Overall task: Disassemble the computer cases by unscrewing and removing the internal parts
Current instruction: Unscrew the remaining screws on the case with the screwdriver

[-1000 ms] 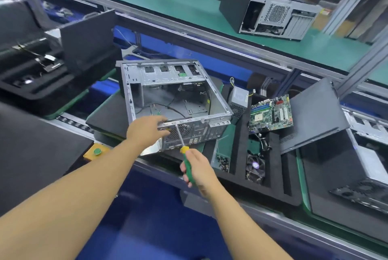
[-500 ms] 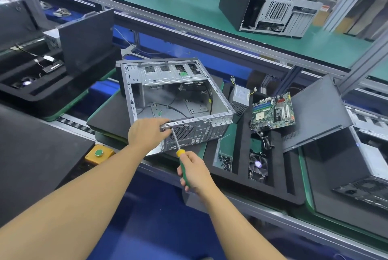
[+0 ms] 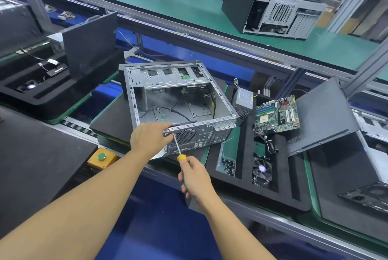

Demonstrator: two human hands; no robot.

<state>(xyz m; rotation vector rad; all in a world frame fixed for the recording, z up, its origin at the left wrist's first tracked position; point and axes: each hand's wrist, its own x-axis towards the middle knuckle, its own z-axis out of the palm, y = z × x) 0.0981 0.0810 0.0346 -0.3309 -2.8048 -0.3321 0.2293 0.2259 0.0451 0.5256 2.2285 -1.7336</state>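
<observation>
An open grey computer case [image 3: 178, 104] lies on its side on a black foam tray [image 3: 111, 121], its inside nearly bare apart from loose black cables. My left hand [image 3: 149, 137] grips the case's near rear edge beside the fan grille. My right hand [image 3: 194, 178] holds a green-and-yellow screwdriver [image 3: 180, 155], its shaft angled up to the rear panel just under my left fingers. The tip is hidden against the metal.
Right of the case sit a power supply [image 3: 243, 100], a motherboard [image 3: 277, 115], a fan [image 3: 262, 170], a screw pocket [image 3: 227, 166] and a black side panel [image 3: 323, 115]. A yellow button box [image 3: 102, 157] sits at the conveyor edge. Another case [image 3: 270, 5] stands on the green shelf.
The screwdriver has shifted slightly left and up along the rear panel toward my left hand. My left hand keeps its grip on the case edge.
</observation>
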